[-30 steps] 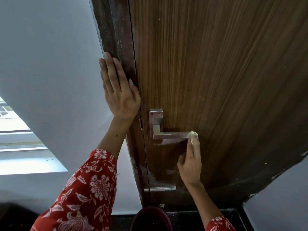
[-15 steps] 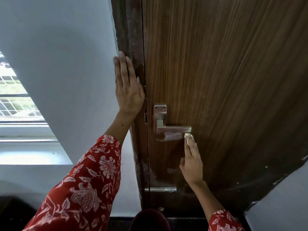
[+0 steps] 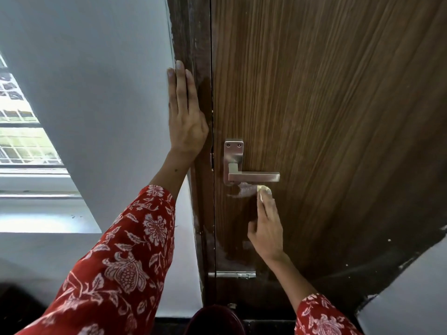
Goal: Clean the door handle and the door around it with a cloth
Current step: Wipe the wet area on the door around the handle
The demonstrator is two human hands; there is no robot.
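Observation:
A brown wooden door [image 3: 326, 105] fills the right of the head view, with a square silver lever handle [image 3: 251, 176] near its left edge. My right hand [image 3: 266, 226] presses a small pale yellow cloth [image 3: 264, 189] flat against the door just under the lever's free end, beside a whitish smear. Most of the cloth is hidden under my fingers. My left hand [image 3: 185, 117] rests flat, fingers together, on the dark door frame [image 3: 193, 32], holding nothing.
A white wall [image 3: 96, 81] runs left of the frame, with a window [image 3: 21, 131] and its sill at far left. A metal bolt [image 3: 233, 274] sits low on the door. A dark rounded object [image 3: 215, 320] lies at the bottom by the threshold.
My right hand slid the cloth from the lever's end down and left to just below it. The view shifted, so door and handle sit further right. My left hand stayed on the frame.

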